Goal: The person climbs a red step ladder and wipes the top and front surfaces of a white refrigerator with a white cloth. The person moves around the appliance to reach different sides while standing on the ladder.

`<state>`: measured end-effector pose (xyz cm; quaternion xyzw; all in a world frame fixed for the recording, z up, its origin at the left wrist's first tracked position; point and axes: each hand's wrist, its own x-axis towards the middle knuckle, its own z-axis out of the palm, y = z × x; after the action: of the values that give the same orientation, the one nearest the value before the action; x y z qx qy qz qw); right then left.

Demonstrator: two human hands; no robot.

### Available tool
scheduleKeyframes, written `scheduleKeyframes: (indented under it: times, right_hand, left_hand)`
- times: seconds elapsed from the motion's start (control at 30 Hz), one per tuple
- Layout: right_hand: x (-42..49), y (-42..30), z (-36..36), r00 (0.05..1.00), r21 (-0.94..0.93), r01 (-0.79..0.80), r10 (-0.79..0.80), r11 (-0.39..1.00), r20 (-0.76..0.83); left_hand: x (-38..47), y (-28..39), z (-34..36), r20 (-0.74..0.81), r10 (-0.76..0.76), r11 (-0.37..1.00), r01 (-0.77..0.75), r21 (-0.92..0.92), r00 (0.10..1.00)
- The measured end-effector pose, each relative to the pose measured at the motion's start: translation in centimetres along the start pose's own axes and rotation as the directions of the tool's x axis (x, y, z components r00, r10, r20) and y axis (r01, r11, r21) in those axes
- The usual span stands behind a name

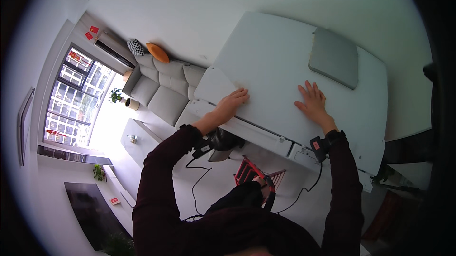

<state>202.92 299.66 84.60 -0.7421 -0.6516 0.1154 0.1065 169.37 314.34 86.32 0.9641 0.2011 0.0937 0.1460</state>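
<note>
Before me is the broad white top of a tall appliance (pixel 270 52), which looks like a refrigerator. My left hand (pixel 229 105) rests on it near the front left edge, fingers extended and close together, with no object visible in it. A faint brownish mark (pixel 238 85) shows beside those fingertips. Farther right, my right hand (pixel 314 102) lies palm down on the same surface, fingers spread and holding nothing. Just beyond it sits a flat grey panel (pixel 335 58) with rounded corners. Both wrists wear dark straps with small cabled devices.
Beneath me is a red stepladder (pixel 249 170) on the pale floor. Black cables (pixel 199 167) hang from both wrists. Off to the left are a grey sofa (pixel 167 99), a low white table (pixel 140 136), a potted plant (pixel 115 95) and a bright window (pixel 73 95). A wall stands behind the appliance.
</note>
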Motion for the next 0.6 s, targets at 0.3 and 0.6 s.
scheduleKeyframes:
  times: [0.3,0.6]
  right_hand:
    - [-0.4,-0.6,-2.3,0.998,0.051,0.028,-0.031,0.998,0.052]
    - [-7.1,9.3,-7.3,0.972,0.148,-0.219,0.203,0.964,0.118]
  left_hand:
    - [7.9,-3.5,0.2,0.186,-0.562,0.762,0.417,0.495,0.806]
    - [10.9,0.0,2.2,0.247,-0.559,0.815,0.469,0.341,0.792]
